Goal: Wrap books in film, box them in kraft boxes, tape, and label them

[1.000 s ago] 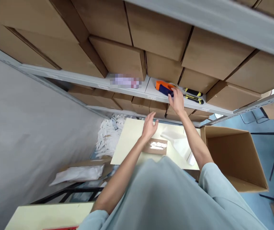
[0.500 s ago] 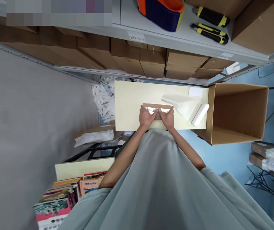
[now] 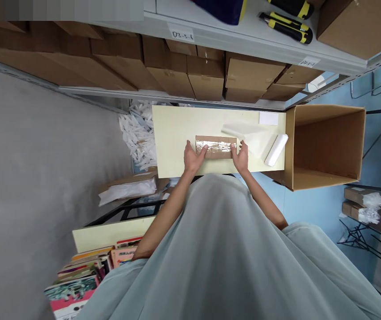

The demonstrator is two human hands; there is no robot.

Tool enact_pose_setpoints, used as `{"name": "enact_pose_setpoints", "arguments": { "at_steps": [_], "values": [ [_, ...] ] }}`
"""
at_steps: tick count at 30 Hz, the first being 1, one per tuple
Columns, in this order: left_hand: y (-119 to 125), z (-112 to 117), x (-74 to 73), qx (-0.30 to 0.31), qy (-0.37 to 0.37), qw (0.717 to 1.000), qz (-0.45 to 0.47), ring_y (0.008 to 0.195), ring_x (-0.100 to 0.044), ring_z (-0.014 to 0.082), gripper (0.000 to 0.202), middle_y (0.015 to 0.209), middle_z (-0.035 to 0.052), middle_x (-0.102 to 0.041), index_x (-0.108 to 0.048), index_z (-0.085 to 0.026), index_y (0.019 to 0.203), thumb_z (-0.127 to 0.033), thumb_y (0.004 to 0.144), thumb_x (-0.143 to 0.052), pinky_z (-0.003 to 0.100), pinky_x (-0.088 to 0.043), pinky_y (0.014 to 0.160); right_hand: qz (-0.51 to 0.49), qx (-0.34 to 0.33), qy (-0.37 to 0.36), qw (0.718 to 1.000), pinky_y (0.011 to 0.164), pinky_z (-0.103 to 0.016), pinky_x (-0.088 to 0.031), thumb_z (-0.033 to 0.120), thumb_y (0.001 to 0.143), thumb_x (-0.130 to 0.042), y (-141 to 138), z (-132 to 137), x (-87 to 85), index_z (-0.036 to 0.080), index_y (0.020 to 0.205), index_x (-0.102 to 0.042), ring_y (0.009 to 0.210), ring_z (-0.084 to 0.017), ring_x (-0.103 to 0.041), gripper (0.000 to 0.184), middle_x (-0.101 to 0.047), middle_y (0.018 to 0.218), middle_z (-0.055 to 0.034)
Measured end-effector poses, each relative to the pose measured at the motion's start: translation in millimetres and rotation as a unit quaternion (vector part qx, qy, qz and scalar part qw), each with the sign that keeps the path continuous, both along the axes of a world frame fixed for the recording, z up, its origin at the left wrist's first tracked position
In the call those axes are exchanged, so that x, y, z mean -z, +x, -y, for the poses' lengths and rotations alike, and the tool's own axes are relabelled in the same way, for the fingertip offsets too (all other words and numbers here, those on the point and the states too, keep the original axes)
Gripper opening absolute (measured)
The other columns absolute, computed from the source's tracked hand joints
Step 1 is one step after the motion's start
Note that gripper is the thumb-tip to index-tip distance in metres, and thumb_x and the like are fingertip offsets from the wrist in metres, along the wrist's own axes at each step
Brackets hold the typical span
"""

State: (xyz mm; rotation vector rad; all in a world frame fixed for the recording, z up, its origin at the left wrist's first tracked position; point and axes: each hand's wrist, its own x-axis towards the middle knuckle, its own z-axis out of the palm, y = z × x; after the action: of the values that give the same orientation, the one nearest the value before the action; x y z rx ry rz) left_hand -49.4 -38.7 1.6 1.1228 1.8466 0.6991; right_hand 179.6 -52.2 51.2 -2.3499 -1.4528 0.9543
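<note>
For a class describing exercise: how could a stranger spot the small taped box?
Find the pale table by the shelf. On it, between left hand and right hand, lies the small box. Shiny tape runs along its top, unlike the big open box.

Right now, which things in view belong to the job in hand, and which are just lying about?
In the job:
- taped brown box
- left hand, thumb on the box
- right hand, thumb on the box

Apparently lying about, neither hand touching:
- white roll
- open carton
- black-and-yellow tools
- books
</note>
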Motion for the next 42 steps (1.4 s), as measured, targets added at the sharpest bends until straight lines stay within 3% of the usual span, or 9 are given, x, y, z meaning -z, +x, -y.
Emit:
{"name": "enact_pose_setpoints", "arguments": {
  "at_steps": [7,11,16,21,27,31,34,39,42],
  "values": [
    [-7,14,-27.4,0.003,0.008,1.0,-0.02,0.111,-0.079,0.031,0.037,0.133,0.0149,-0.079,-0.082,-0.021,0.136,-0.032,0.106,-0.064,0.047,-0.062,0.11,-0.031,0.009,0.019,0.999,0.112,-0.037,-0.061,0.042,0.117,-0.046,-1,17,-17.2,0.012,0.159,-0.068,0.123,-0.025,-0.075,0.056,-0.072,0.14,-0.02],
    [-43,14,-36.3,-0.027,0.05,0.998,-0.01,0.118,-0.079,0.0278,0.033,0.14,0.0116,-0.08,-0.081,-0.022,0.134,-0.029,0.105,-0.066,0.04,-0.062,0.11,-0.056,-0.01,0.027,0.998,0.113,-0.035,-0.062,0.041,0.116,-0.05,-21,16,-23.1,0.016,0.154,-0.072,0.125,-0.024,-0.077,0.05,-0.073,0.144,-0.0171],
    [-84,1,-17.5,-0.05,0.024,0.998,-0.011,0.123,-0.08,0.0245,0.035,0.133,0.0143,-0.081,-0.074,-0.018,0.131,-0.012,0.098,-0.063,0.034,-0.062,0.108,-0.082,-0.038,0.02,0.996,0.108,-0.032,-0.064,0.026,0.112,-0.054,-57,5,-3.4,0.016,0.139,-0.072,0.127,-0.023,-0.079,0.033,-0.075,0.148,-0.0176],
    [-105,-4,3.5,0.019,-0.048,0.998,-0.042,0.119,-0.082,0.0287,0.038,0.128,0.0175,-0.082,-0.073,-0.015,0.132,-0.014,0.098,-0.058,0.04,-0.062,0.11,-0.05,-0.061,-0.034,0.996,0.107,-0.033,-0.062,0.013,0.109,-0.051,-77,4,21.4,0.018,0.129,-0.07,0.124,-0.023,-0.082,0.028,-0.082,0.135,-0.0144],
    [-128,-11,4.3,0.065,-0.044,0.996,-0.045,0.133,-0.076,0.0397,0.059,0.142,0.0231,-0.078,-0.072,-0.01,0.142,-0.009,0.084,-0.063,0.053,-0.057,0.123,-0.015,-0.086,-0.056,0.995,0.097,-0.032,-0.063,0.007,0.1,-0.062,-94,10,19.1,0.021,0.115,-0.077,0.11,-0.024,-0.084,0.026,-0.087,0.121,-0.0088],
    [-142,-40,-13.0,0.078,0.031,0.995,-0.056,0.157,-0.06,0.0412,0.072,0.158,0.0246,-0.069,-0.066,-0.008,0.154,-0.006,0.082,-0.061,0.056,-0.045,0.136,0.04,-0.086,-0.012,0.995,0.106,-0.039,-0.062,0.013,0.104,-0.061,-85,-18,-11.5,0.019,0.131,-0.078,0.119,-0.029,-0.081,0.032,-0.081,0.141,-0.0149],
    [-136,-80,-40.7,0.094,0.123,0.987,-0.044,0.155,-0.062,0.0388,0.064,0.159,0.0218,-0.069,-0.068,-0.012,0.153,-0.01,0.089,-0.057,0.058,-0.044,0.137,0.085,-0.095,0.083,0.988,0.114,-0.043,-0.059,0.023,0.111,-0.054,-65,-67,-55.2,0.015,0.142,-0.073,0.129,-0.032,-0.077,0.037,-0.074,0.151,-0.02],
    [-90,-154,-122.0,0.127,0.299,0.946,0.001,0.147,-0.067,0.0359,0.051,0.152,0.0183,-0.074,-0.073,-0.017,0.148,-0.02,0.1,-0.054,0.059,-0.05,0.132,0.178,-0.16,0.289,0.927,0.118,-0.048,-0.054,0.024,0.115,-0.046,-45,-174,-156.1,0.012,0.139,-0.073,0.128,-0.036,-0.074,0.038,-0.078,0.136,-0.0224],
    [-57,-180,-175.9,0.128,0.365,0.922,0.011,0.143,-0.069,0.0338,0.048,0.148,0.0166,-0.076,-0.075,-0.019,0.145,-0.02,0.102,-0.054,0.057,-0.053,0.129,0.218,-0.192,0.351,0.89,0.123,-0.05,-0.048,0.024,0.116,-0.042,-51,-235,-207.4,0.011,0.15,-0.065,0.137,-0.036,-0.068,0.043,-0.073,0.146,-0.0243]
  ]
}}
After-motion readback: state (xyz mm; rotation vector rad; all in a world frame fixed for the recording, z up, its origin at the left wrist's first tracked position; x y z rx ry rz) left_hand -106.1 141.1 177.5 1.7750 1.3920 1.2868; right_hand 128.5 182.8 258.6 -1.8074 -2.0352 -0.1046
